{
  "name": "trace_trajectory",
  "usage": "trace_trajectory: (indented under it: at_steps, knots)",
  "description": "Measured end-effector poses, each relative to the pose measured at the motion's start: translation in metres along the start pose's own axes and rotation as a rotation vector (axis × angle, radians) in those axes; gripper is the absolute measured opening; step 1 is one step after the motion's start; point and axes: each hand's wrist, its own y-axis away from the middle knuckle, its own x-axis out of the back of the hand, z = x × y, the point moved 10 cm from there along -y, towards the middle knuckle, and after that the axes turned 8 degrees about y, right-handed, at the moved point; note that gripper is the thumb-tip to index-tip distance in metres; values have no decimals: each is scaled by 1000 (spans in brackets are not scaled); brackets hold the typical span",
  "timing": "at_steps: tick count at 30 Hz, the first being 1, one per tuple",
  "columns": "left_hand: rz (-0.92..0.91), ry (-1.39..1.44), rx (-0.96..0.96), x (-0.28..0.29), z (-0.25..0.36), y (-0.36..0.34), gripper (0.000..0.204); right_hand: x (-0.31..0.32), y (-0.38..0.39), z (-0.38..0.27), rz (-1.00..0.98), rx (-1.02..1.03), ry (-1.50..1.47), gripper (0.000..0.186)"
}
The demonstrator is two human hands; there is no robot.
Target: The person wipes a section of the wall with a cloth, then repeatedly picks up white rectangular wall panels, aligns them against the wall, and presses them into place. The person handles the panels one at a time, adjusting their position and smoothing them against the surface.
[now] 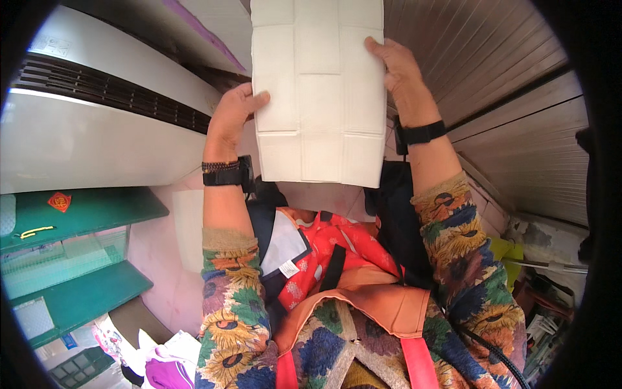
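A white rectangular sheet (319, 110), creased into panels, is held up flat in front of me at the top centre. My left hand (236, 110) grips its left edge, thumb on the face and fingers behind. My right hand (398, 71) holds the right edge higher up, also with the thumb in front. Below the sheet, a bundle of red patterned fabric (343, 246) with dark and pale-grey parts lies at my lap, with an orange apron (402, 311) at my front. Black straps circle both my wrists.
A long white vented appliance (91, 136) runs along the left, above teal shelves (91, 214). A pile of clothes (168, 366) is at lower left. Corrugated panelling (505, 97) lines the right, with clutter (544, 330) below it. Pink floor tiles (165, 259) show between.
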Motion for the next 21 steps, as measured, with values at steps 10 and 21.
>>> trace_trajectory:
  at_steps: [10,21]
  knots:
    - [135,-191,-131,26,22,12,34,0,5,-18,187,304,839,42]
    - [283,-1174,-417,2,34,19,30,-97,89,-29,-90,1080,1040,42]
